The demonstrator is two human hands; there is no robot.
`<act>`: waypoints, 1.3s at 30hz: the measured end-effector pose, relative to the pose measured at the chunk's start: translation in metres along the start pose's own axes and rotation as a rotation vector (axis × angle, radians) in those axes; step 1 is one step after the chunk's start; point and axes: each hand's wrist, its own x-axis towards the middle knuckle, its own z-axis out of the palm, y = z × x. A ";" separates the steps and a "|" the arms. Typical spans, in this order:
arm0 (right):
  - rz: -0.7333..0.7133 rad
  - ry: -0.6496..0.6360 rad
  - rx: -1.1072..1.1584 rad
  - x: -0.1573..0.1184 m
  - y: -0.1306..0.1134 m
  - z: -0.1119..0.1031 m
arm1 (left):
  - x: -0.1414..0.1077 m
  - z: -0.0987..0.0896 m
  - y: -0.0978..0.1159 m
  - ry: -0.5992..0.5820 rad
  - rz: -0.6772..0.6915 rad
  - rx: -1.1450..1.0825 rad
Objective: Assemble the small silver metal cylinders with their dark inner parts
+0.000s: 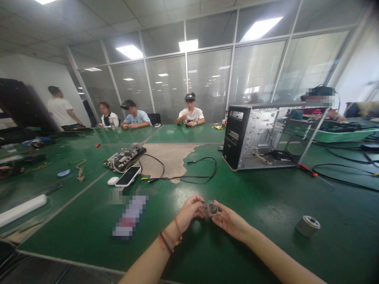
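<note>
My right hand [229, 221] grips a small round cup-like metal part [212, 209] by its side. The part's open face, dark grey and rough inside, is turned toward me. Close beside it on the left is my left hand [192, 211], thumb and fingers pinched together at a tiny dark thing [203, 202] too small to name. Both hands are just above the green table [260, 252]. Off to the right a short silver-grey cylinder [306, 227] with a pale top and dark marks stands on the table.
An opened computer case [237, 138] stands back right, a red-handled screwdriver [309, 170] beside it. Ahead lie a black cable [204, 176], a phone [128, 176] and a circuit assembly [126, 157]. A green basket [343, 136] is far right. Several people sit around the table.
</note>
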 end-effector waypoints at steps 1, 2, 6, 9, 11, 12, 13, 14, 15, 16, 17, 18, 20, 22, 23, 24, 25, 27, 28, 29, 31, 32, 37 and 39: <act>0.001 -0.001 0.003 0.000 0.000 0.000 | 0.000 0.000 0.000 -0.005 -0.003 0.000; 0.002 -0.006 0.008 0.000 0.000 0.000 | -0.001 0.000 0.000 -0.010 -0.005 -0.001; -0.002 -0.025 0.027 0.001 0.002 -0.003 | -0.003 0.002 0.001 -0.018 -0.007 0.002; -0.017 -0.013 0.031 0.002 0.003 -0.007 | -0.004 0.003 0.003 -0.015 -0.011 0.013; -0.012 -0.009 0.028 0.003 0.003 -0.008 | -0.004 0.004 0.004 -0.017 -0.012 0.018; -0.006 -0.006 0.025 0.004 0.003 -0.009 | -0.004 0.004 0.004 -0.020 -0.009 0.019; 0.001 -0.003 0.024 0.004 0.003 -0.009 | -0.004 0.004 0.004 -0.026 -0.006 0.018; 0.006 0.002 0.023 0.004 0.003 -0.008 | -0.005 0.005 0.004 -0.032 -0.003 0.017; 0.007 0.010 0.023 0.003 0.003 -0.008 | -0.005 0.005 0.004 -0.041 -0.001 0.017; 0.003 0.017 0.024 0.003 0.003 -0.008 | -0.005 0.005 0.004 -0.047 0.000 0.018; -0.001 0.021 0.024 0.003 0.003 -0.007 | -0.005 0.005 0.004 -0.053 -0.001 0.021; -0.004 0.022 0.024 0.002 0.003 -0.007 | -0.005 0.005 0.003 -0.055 -0.003 0.025; -0.003 0.020 0.026 0.002 0.003 -0.006 | -0.004 0.005 0.002 -0.053 -0.006 0.031; 0.015 0.014 0.031 0.003 0.002 -0.006 | -0.004 0.005 0.001 -0.046 -0.012 0.034; 0.025 0.014 0.034 0.004 0.002 -0.006 | -0.003 0.005 0.001 -0.043 -0.015 0.034; 0.032 0.016 0.035 0.004 0.002 -0.007 | -0.002 0.005 0.000 -0.039 -0.020 0.032; 0.034 0.020 0.036 0.005 0.002 -0.007 | -0.002 0.005 0.000 -0.036 -0.024 0.031; 0.030 0.034 0.032 0.005 0.001 -0.007 | -0.001 0.005 0.000 -0.032 -0.033 0.030; 0.023 0.043 0.025 0.004 0.000 -0.006 | -0.001 0.005 0.000 -0.030 -0.036 0.029; 0.013 0.052 0.012 0.003 -0.001 -0.005 | -0.001 0.005 0.000 -0.028 -0.041 0.026; -0.015 0.071 -0.034 0.001 -0.002 -0.003 | -0.001 0.006 0.000 -0.031 -0.052 0.011; -0.040 0.078 -0.065 0.000 -0.003 -0.001 | -0.001 0.006 -0.001 -0.035 -0.056 -0.002; -0.205 0.062 -0.211 -0.003 -0.003 0.003 | -0.002 0.010 -0.004 -0.109 -0.112 -0.057; -0.240 0.053 -0.245 -0.003 -0.003 0.003 | -0.003 0.011 -0.005 -0.151 -0.141 -0.077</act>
